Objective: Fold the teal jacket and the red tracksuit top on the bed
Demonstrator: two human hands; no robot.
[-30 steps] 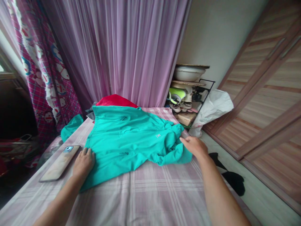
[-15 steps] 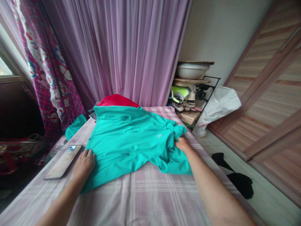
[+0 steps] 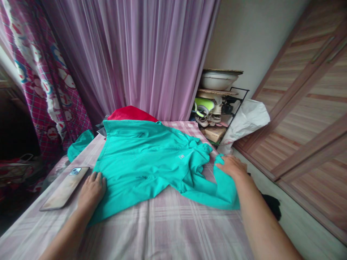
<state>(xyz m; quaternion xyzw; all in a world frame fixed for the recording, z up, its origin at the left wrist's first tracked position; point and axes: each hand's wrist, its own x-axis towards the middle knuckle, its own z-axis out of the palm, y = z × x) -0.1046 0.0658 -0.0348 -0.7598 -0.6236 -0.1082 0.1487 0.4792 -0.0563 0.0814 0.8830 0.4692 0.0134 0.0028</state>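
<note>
Light's dimmish, soft, from far L; lower-L v. dark, edges stretched

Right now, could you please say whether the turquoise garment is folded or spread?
Mostly spread: the garment lies wide across the plaid sheet, though the sleeve in the right hand bends.

I take this for a home, most likely a bedroom. On my feed, a plaid sheet (image 3: 151,231) spreads across the lower frame, a purple curtain (image 3: 151,54) hangs at upper centre and a cartoon-print curtain (image 3: 58,97) at upper left. A wooden wardrobe (image 3: 303,97) fills the right side; right of centre I see a rack (image 3: 236,113) with shoes (image 3: 202,121) and a basin (image 3: 219,81) above them.
</note>
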